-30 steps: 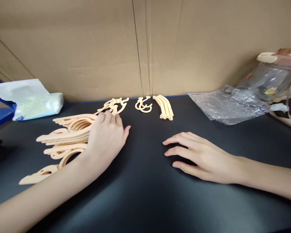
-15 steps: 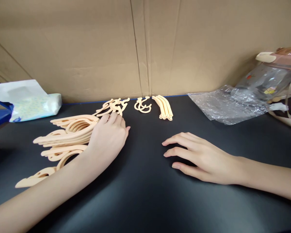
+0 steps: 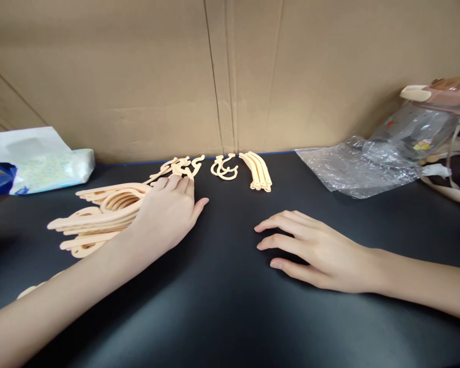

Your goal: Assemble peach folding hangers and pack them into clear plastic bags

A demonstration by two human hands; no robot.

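Partway along the dark table (image 3: 230,306), the stack of peach hanger pieces (image 3: 99,220) sits partly hidden by the left arm (image 3: 80,276); a careless sweep could splay it. The left hand (image 3: 166,207) curls down, fingertips hidden, so I can't tell its grip. The right hand (image 3: 318,250) has its grip loose, fingers spread, holding nothing. The curved bars (image 3: 258,171) could scatter if nudged; the overlapping hooks (image 3: 230,177) might snag together.

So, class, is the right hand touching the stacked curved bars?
Apart: the head view shows black tabletop plainly between the right hand and the stacked curved bars.
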